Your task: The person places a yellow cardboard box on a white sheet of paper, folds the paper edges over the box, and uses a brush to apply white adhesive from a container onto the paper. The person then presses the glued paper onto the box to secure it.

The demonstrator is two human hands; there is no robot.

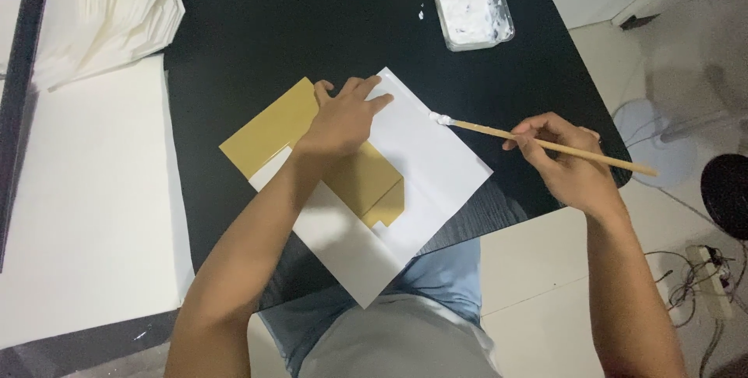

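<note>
My left hand point(343, 117) lies flat, fingers spread, on a gold card piece point(269, 132) that rests on a white paper sheet point(436, 167) on the black table point(312, 27). My right hand point(557, 156) grips a thin wooden brush point(545, 145) by its handle. The brush tip, loaded with white paste, touches the white sheet's upper right edge. The gold piece runs under my left hand and shows again toward the sheet's middle.
A clear plastic tub of white paste point(470, 0) stands at the table's far edge. A stack of white paper point(109, 12) and a large white board point(86, 199) lie to the left. A fan base point(650, 140) and cables sit on the floor at right.
</note>
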